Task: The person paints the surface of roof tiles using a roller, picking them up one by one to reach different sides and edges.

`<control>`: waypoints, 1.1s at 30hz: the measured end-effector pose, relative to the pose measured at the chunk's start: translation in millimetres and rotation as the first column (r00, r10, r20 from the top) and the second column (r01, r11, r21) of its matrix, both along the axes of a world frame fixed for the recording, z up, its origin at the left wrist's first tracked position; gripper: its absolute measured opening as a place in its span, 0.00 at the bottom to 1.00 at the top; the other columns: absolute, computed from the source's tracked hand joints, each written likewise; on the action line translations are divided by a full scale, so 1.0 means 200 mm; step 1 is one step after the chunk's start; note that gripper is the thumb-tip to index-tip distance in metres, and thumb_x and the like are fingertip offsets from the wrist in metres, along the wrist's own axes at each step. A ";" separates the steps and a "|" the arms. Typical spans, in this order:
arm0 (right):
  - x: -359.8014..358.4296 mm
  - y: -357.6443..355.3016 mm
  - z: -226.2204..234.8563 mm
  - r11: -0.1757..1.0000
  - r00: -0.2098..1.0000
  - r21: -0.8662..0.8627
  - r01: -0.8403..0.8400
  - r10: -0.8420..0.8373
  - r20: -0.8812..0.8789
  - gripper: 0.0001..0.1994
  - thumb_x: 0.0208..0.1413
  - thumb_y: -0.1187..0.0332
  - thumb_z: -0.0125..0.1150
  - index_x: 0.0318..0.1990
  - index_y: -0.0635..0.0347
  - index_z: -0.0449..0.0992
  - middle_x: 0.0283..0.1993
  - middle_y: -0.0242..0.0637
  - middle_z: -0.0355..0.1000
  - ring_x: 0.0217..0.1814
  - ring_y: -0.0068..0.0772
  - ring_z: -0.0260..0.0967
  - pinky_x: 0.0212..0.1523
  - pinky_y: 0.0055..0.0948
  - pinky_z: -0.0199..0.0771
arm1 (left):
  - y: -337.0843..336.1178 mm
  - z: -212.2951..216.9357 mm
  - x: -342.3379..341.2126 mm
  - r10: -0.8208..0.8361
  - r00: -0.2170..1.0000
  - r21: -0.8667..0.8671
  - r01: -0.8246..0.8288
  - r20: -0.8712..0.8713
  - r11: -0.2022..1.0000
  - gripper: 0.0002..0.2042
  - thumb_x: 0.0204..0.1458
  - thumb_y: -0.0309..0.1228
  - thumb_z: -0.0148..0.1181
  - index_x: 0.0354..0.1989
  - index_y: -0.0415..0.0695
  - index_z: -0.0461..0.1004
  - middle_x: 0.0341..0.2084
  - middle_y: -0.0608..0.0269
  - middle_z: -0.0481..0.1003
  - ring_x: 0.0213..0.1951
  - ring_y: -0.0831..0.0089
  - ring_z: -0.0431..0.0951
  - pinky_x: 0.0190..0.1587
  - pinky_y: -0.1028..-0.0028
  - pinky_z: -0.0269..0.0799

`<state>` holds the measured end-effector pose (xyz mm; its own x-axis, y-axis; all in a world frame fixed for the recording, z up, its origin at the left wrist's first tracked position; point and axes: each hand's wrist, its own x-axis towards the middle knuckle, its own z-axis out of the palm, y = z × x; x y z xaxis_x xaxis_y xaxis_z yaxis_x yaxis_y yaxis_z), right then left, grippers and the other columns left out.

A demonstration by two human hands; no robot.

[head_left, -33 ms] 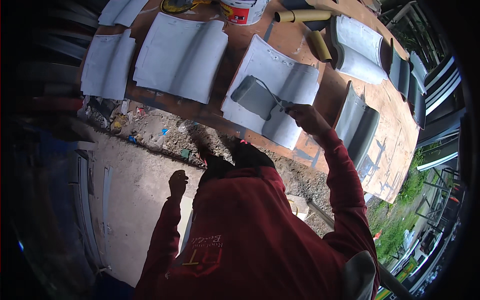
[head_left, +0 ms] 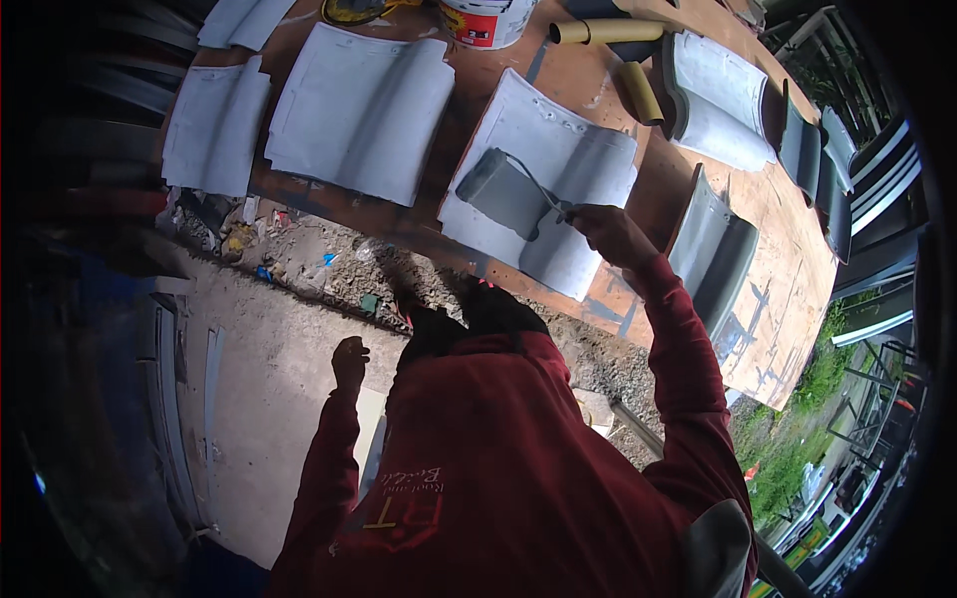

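**Roller on a grey roof tile**

The right hand was closed around the handle of a paint roller, whose grey sleeve lay on a pale grey roof tile. That tile rested at the near edge of a brown board table, about midway along it. The left hand hung apart from the table, over the bare ground, fingers loosely curled and holding nothing.

More grey tiles lay to the left along the same edge, the nearest one just beside the worked tile. Toward the table's far edge stood a paint bucket and two cardboard tubes. Darker tiles lay toward the right end. The person wore a red long-sleeved top.
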<state>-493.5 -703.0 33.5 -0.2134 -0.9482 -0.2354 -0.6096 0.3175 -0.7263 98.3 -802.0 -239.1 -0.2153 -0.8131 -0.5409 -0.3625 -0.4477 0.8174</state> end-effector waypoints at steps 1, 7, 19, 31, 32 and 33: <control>-0.02 0.01 -0.01 1.000 0.999 0.014 0.015 -0.015 0.039 0.12 0.68 0.70 0.56 0.51 0.67 0.80 0.27 0.33 0.73 0.24 0.20 0.65 0.27 0.28 0.70 | -0.04 0.02 -0.06 0.059 0.989 0.115 -0.075 0.134 0.991 0.14 0.65 0.39 0.57 0.52 0.45 0.77 0.35 0.59 0.82 0.30 0.72 0.81 0.28 0.72 0.73; -0.26 0.30 0.32 0.971 1.000 0.238 -0.013 0.017 -0.014 0.12 0.64 0.71 0.59 0.50 0.68 0.81 0.41 0.49 0.82 0.42 0.41 0.82 0.46 0.36 0.78 | -0.33 0.15 -0.49 0.236 0.972 0.073 -0.235 -0.005 0.969 0.18 0.66 0.42 0.54 0.57 0.44 0.74 0.42 0.57 0.79 0.40 0.69 0.81 0.33 0.74 0.72; 0.11 0.05 -0.04 1.000 1.000 0.009 -0.011 0.011 0.026 0.12 0.63 0.70 0.59 0.51 0.63 0.81 0.38 0.51 0.81 0.38 0.53 0.80 0.42 0.41 0.79 | -0.88 0.37 -1.44 0.709 0.617 -0.376 -0.602 0.341 0.704 0.33 0.70 0.51 0.34 0.51 0.24 0.70 0.49 0.26 0.75 0.51 0.36 0.78 0.52 0.45 0.76; 0.14 0.22 0.28 0.960 0.978 0.277 0.037 0.022 -0.208 0.10 0.63 0.69 0.57 0.44 0.60 0.83 0.40 0.49 0.82 0.41 0.53 0.81 0.42 0.43 0.80 | -0.94 0.32 -1.44 0.708 0.551 -0.477 -0.524 0.443 0.706 0.28 0.69 0.46 0.40 0.44 0.26 0.71 0.42 0.30 0.76 0.44 0.35 0.79 0.46 0.45 0.76; 0.19 0.16 0.16 0.993 0.988 0.113 -0.015 0.032 -0.150 0.10 0.63 0.70 0.57 0.46 0.63 0.82 0.41 0.51 0.81 0.40 0.54 0.80 0.41 0.43 0.80 | -0.94 0.32 -1.44 0.696 0.559 -0.459 -0.524 0.451 0.718 0.27 0.69 0.46 0.40 0.44 0.26 0.71 0.42 0.30 0.76 0.44 0.35 0.79 0.46 0.45 0.77; 0.25 0.11 0.04 0.998 0.999 0.062 0.032 -0.031 -0.012 0.11 0.63 0.70 0.58 0.48 0.63 0.82 0.42 0.52 0.81 0.42 0.54 0.81 0.42 0.42 0.80 | -0.95 0.31 -1.44 0.701 0.556 -0.461 -0.528 0.447 0.713 0.27 0.69 0.46 0.40 0.44 0.26 0.71 0.42 0.30 0.76 0.44 0.35 0.79 0.46 0.45 0.77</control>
